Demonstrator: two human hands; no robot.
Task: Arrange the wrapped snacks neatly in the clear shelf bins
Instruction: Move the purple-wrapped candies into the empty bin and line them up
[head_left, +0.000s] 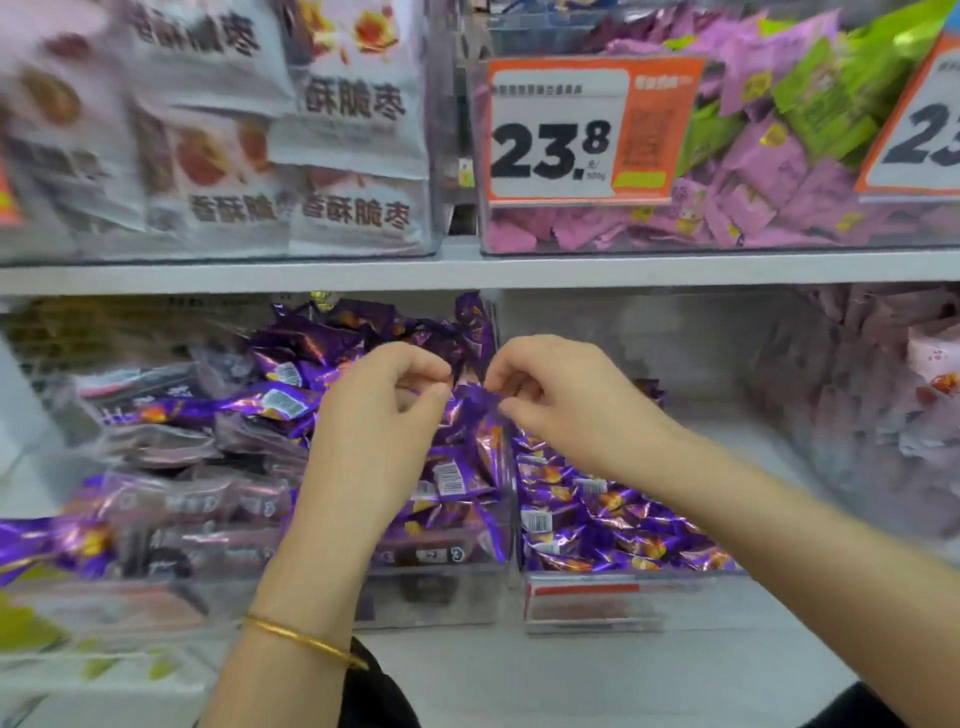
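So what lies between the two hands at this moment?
In the head view, one purple foil-wrapped snack spans the gap: the left hand pinches one end, the right hand the other.

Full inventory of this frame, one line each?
purple foil-wrapped snacks: many, purple with orange print, piled in both lower clear plastic bins
single purple foil snack: one, purple, pinched between both hands
white printed snack bags: several, white with red print, upper left bin
pink wrapped packets: many, pink, upper right bin
green wrapped packets: several, green, atop the pink ones
orange-and-white price tags: two, front of upper right bin, right one cut off
white shelf board: one, white, between rows
pale pink packets: many, blurred, lower far right
gold bangle: one, gold, left wrist
left hand: one, pinches the single snack
right hand: one, pinches the single snack
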